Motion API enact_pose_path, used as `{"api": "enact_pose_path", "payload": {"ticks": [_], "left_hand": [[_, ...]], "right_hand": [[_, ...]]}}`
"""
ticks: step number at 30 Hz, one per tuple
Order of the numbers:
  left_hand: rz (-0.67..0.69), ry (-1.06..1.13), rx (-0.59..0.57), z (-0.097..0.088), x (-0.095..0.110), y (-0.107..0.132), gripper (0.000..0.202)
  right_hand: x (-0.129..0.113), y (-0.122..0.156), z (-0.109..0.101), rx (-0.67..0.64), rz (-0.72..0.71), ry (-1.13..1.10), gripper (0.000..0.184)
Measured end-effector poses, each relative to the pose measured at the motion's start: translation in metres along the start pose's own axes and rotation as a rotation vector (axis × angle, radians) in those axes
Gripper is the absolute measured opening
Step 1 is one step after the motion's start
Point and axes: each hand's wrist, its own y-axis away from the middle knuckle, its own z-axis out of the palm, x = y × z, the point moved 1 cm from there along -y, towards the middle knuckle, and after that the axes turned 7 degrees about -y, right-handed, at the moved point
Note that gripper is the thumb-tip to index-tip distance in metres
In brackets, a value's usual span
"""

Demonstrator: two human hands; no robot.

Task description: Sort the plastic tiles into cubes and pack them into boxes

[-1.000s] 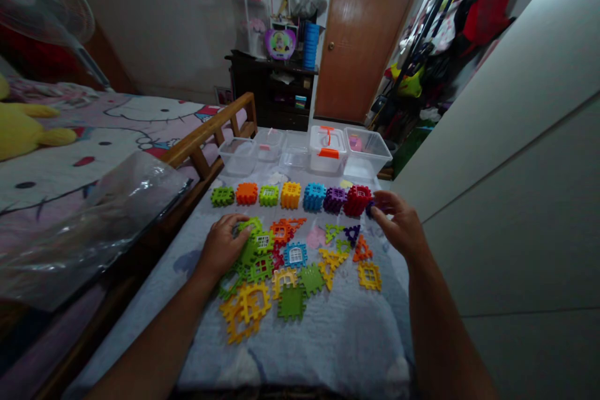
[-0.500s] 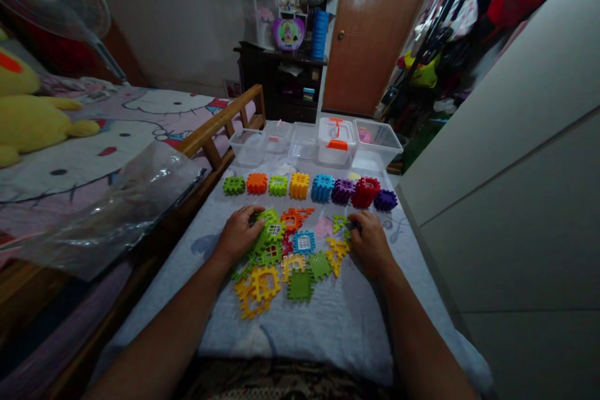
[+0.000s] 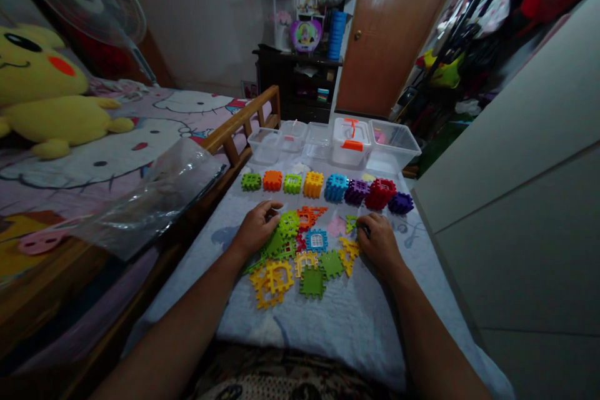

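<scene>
My left hand (image 3: 257, 226) is beside the left edge of a loose pile, thumb and fingers apart, next to a lime green notched plastic building tile (image 3: 288, 223). A darker green tile (image 3: 274, 245) lies below that hand. My right hand (image 3: 379, 239) is curled at the pile's right side. Its fingertips are by a small green triangular piece (image 3: 351, 224); what is inside the fingers is hidden. Between the hands lie an orange tile (image 3: 306, 217), a blue window tile (image 3: 317, 240), flat green tiles (image 3: 312, 282), yellow triangular pieces (image 3: 348, 255) and yellow frame tiles (image 3: 280, 276).
Behind the pile runs a row of colour-sorted stacks, including a yellow stack (image 3: 313, 184) and a red stack (image 3: 380, 194). Farther back stand clear plastic boxes (image 3: 394, 140) and a lidded box (image 3: 350, 144). A wooden bed rail (image 3: 234, 128) borders the left, a white cabinet (image 3: 520, 200) the right.
The view has swung left, so everything sits farther right in the picture. My left thumb has drawn away from the lime tiles. A small green piece by my right thumb is now out of sight.
</scene>
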Motion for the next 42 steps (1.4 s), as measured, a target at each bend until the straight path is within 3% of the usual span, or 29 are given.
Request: {"api": "enact_pose_path", "payload": {"ticks": [20, 26, 29, 33, 37, 42], "left_hand": [[0.139, -0.131, -0.081, -0.001, 0.0, 0.0, 0.029], [0.147, -0.151, -0.077, -0.001, -0.002, -0.001, 0.029], [0.133, -0.173, -0.049, -0.001, -0.005, -0.002, 0.03], [0.113, -0.176, -0.06, 0.0, -0.006, -0.003, 0.031], [0.143, -0.161, -0.126, 0.0, -0.003, -0.001, 0.034], [0.169, -0.1, -0.199, 0.0, 0.001, 0.002, 0.035]], "right_hand": [[-0.006, 0.004, -0.005, -0.063, -0.007, -0.018, 0.021], [0.004, 0.007, -0.015, -0.077, 0.01, -0.123, 0.022], [0.012, 0.009, -0.023, -0.029, 0.053, -0.152, 0.023], [0.015, 0.007, -0.023, 0.062, -0.015, -0.169, 0.027], [0.006, 0.006, -0.011, -0.034, -0.059, -0.16, 0.042], [-0.005, 0.007, -0.014, -0.18, -0.062, -0.14, 0.022]]}}
